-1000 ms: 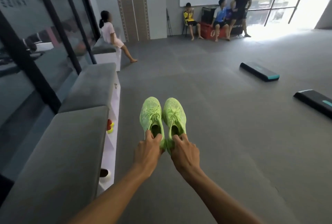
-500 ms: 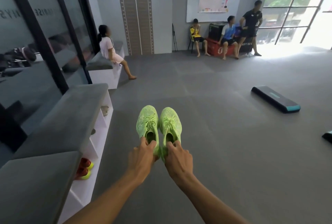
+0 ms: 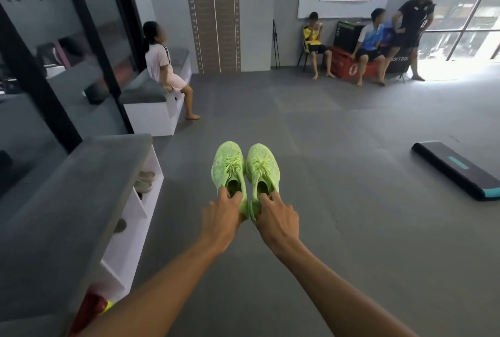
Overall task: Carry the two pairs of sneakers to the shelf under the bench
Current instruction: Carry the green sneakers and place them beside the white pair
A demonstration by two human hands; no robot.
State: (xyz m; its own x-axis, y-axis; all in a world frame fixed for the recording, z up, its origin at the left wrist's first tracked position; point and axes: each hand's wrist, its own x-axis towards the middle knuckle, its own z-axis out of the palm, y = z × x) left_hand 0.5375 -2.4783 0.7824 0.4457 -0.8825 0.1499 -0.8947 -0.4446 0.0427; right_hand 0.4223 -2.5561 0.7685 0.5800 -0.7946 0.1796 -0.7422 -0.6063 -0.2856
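I hold a pair of neon green sneakers in front of me above the grey floor, toes pointing away. My left hand grips the heel opening of the left sneaker. My right hand grips the heel opening of the right sneaker. The grey-topped bench runs along my left, with white shelf compartments under it. A beige sneaker sits in one compartment and a red and yellow sneaker shows in a nearer one.
A second bench stands farther along the glass wall, with a person sitting on it. Three people are at the back wall by a red box. A black step platform lies on the floor at right.
I have walked forward along the bench with the green pair held out. The near bench section has slid past to my left, and the far benches and people look closer.
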